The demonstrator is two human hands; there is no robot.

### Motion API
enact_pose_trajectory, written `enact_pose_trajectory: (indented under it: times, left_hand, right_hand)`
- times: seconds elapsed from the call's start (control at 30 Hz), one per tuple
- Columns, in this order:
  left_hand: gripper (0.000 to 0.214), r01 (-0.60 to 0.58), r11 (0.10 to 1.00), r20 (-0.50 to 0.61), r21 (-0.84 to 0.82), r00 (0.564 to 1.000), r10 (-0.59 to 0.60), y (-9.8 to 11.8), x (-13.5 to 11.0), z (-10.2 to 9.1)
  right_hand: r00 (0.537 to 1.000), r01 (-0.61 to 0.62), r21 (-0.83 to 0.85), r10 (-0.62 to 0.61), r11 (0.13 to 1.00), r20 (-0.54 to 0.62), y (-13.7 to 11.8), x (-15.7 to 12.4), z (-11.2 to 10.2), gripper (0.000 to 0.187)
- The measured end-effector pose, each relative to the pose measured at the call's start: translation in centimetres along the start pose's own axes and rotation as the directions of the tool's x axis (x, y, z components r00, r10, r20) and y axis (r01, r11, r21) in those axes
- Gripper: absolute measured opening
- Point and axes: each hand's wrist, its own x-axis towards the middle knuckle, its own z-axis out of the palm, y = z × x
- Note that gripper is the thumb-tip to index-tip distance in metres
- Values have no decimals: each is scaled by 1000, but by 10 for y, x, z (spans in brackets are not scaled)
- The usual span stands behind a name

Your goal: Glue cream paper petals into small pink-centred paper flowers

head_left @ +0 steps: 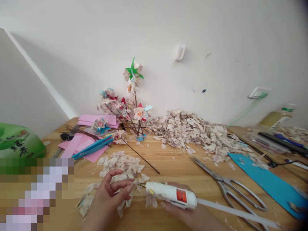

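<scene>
My right hand (179, 208) is wrapped round a white hot glue gun (166, 192) with an orange-red switch. A long translucent glue stick (231, 207) runs out of its rear to the right. At the metal nozzle, my left hand (113, 189) has thumb and index finger pinched together; whatever lies between the fingertips is too small to make out. Loose pale dried petals (122, 165) lie on the table just behind and around my left hand. Behind the glue gun rests a flower on a thin brown stem (141, 155).
Flower branches (136, 106) stand in a small clear holder near the wall, beside a large petal heap (185, 128). Metal scissors (226, 183) and a blue sheet (262, 183) lie at right. Pink paper (96, 120), blue tweezers-like tool (93, 147) and a green package (21, 141) are left.
</scene>
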Motion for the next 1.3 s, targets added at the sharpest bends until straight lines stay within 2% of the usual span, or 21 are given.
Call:
enact_pose_trajectory:
  times: [0.13, 0.37, 0.53, 0.67, 0.87, 1.13, 1.3]
  left_hand:
    - [59, 8, 1000, -8, -9, 1000, -9, 0, -1, 0]
    - [59, 23, 1000, 32, -5, 999, -23, -1, 1, -3]
    - [60, 21, 999, -3, -26, 1000, -21, 1, -1, 0]
    - [60, 20, 1000, -3, -23, 1000, -20, 0, -2, 1]
    - [60, 22, 1000, 17, 1, 1000, -22, -2, -1, -2]
    - [63, 21, 998, 12, -57, 1000, -20, -2, -2, 1]
    - [62, 28, 999, 5, -27, 1000, -28, -1, -2, 2]
  right_hand:
    - [997, -68, 11, 68, 998, 20, -2, 0, -1, 21]
    - [995, -100, 40, 100, 994, 7, 6, -2, 1, 19]
    - [991, -128, 22, 129, 992, -22, 9, -4, 0, 21]
    - [998, -62, 38, 62, 997, -7, 2, -1, -2, 20]
    - [995, 53, -27, -50, 998, 90, 0, 2, -3, 20]
    - [997, 74, -107, -75, 991, -8, 0, -2, -2, 17]
    - [987, 153, -143, -145, 978, 62, 3, 2, -1, 20]
